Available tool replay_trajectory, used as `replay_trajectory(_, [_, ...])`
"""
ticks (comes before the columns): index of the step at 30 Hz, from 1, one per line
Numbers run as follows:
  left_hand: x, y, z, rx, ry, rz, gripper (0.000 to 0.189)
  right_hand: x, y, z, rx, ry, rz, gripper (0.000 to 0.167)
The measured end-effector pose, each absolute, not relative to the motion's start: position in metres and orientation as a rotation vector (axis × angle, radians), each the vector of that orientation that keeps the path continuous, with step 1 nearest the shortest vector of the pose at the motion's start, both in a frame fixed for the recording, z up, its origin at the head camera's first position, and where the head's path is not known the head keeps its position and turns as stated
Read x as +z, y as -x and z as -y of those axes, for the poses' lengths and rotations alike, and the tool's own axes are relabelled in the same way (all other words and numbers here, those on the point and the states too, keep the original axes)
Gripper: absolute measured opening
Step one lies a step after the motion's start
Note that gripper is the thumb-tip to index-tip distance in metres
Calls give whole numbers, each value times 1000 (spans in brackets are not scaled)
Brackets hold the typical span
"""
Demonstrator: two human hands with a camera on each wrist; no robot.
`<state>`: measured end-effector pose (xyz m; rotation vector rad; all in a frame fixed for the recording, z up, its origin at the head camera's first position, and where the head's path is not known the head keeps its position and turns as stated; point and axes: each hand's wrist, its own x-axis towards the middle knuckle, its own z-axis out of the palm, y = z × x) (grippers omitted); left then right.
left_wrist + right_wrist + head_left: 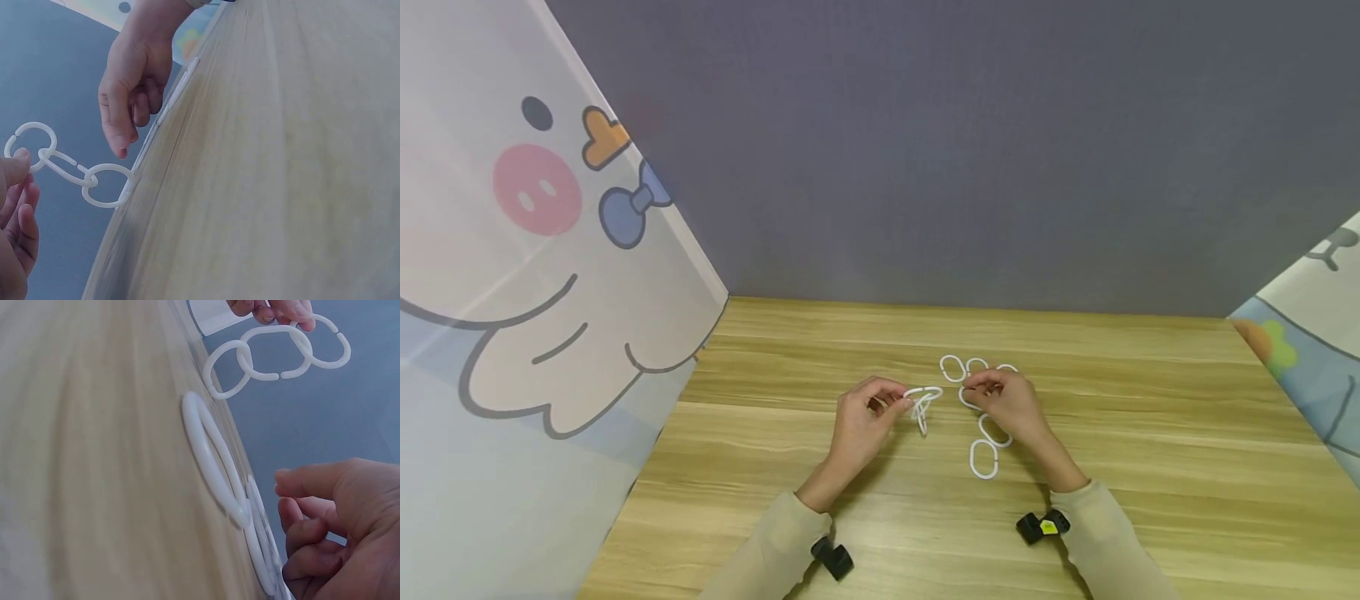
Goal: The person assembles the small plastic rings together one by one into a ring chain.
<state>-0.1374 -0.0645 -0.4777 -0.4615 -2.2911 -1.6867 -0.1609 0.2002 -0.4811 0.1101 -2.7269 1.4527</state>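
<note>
My left hand (861,423) pinches the top link of a short chain of white plastic links (269,329) between thumb and fingertips. Three oval links, each with a small gap in its side, hang joined over the wooden table. To the right, my right hand (1018,408) hovers just above several loose white links, its fingers loosely bent and nothing visible between them. One loose link (962,397) lies partly hidden under its fingertips. Nearer to me is another link (972,460), also flat on the table. In the right wrist view, thumb and index finger stand slightly apart.
The wood-grain table (1150,417) extends around both hands. A grey panel (925,167) rises at its back edge. Cartoon-printed panels stand on the left (625,333) and right. Small black devices (832,558) are strapped at both wrists.
</note>
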Motion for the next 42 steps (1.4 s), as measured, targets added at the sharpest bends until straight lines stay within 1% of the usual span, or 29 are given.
replay_trajectory(3, [-477,137,64,-1690,460,2291,12,-482,160,-200,1339,-143,2765,7])
replay_trajectory(9, [-478,137,65,-1691,464,2288,12,-483,158,-200,1156,-175,2837,9])
replay_trajectory(21, [-477,136,64,-1690,443,2295,12,-480,155,-201,1046,-356,2840,19])
replay_trajectory(24, [-476,136,64,-1693,441,2296,12,-478,155,-201,1054,-366,2853,18])
replay_trajectory(30, [-477,137,64,-1692,438,2305,12,-480,157,-202,1126,-378,2761,10])
replay_trajectory(32, [-477,137,64,-1692,439,2305,12,-490,162,-205,1156,-411,2682,13])
replay_trajectory(34, [-476,137,64,-1692,439,2305,11,-491,162,-204,1169,-433,2631,13])
replay_trajectory(37, [-476,137,64,-1693,436,2305,11,-488,162,-202,1181,-421,2601,12])
replay_trajectory(39, [-477,138,64,-1695,436,2303,11,-476,157,-198,1199,-381,2625,7])
replay_trajectory(42, [-478,138,64,-1700,440,2299,11,-470,156,-196,1249,-318,2644,9])
